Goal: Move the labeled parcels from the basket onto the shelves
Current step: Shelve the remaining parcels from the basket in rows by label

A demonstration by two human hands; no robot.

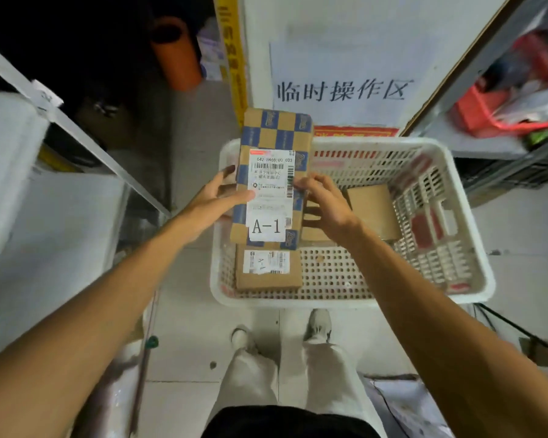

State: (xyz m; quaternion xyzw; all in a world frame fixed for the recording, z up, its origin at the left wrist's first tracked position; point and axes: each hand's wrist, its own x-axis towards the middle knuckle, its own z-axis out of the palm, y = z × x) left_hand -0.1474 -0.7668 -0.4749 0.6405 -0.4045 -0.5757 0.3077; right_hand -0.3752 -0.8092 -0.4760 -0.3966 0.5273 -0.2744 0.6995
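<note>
Both forearms reach out from the camera to the checkered parcel (pixel 274 147), held above the left side of the basket (pixel 329 302). It looks like a light, stiff cardboard box, best taken by its long edges. The left hand (pixel 214 200) pinches the left edge with its thumb on the label. The right hand (pixel 323 203) curls round the right edge. Each grip is narrow and closed on the box.
</note>
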